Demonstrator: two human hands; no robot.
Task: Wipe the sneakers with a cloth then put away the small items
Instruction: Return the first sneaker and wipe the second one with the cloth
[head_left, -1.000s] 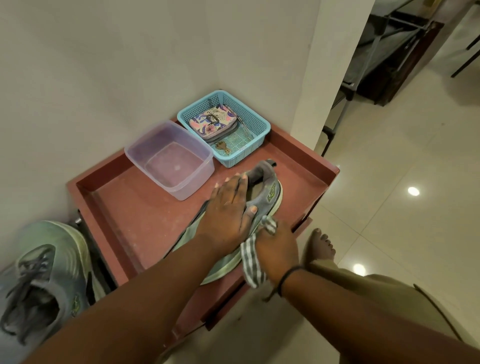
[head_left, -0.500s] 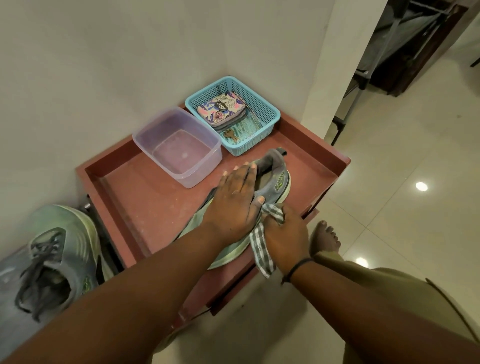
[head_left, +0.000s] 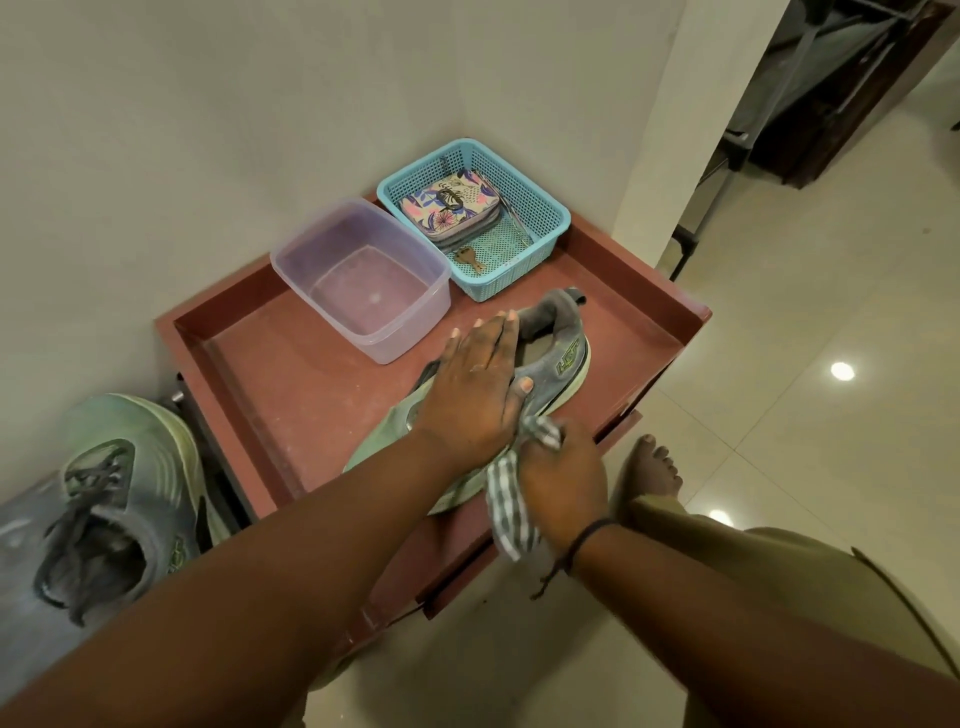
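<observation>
On the counter's (head_left: 291, 395) near edge, the left hand (head_left: 470, 400) presses flat on the sneaker (head_left: 563, 358) to steady it, while the right hand (head_left: 563, 483) grips the striped cloth (head_left: 511, 514) against its side. Wallet (head_left: 452, 205) and key (head_left: 470, 259) lie in the far blue basket (head_left: 545, 208).

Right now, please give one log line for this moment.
step: wiping | left hand: presses sneaker | right hand: grips cloth at sole | pouch, key: in basket
</observation>
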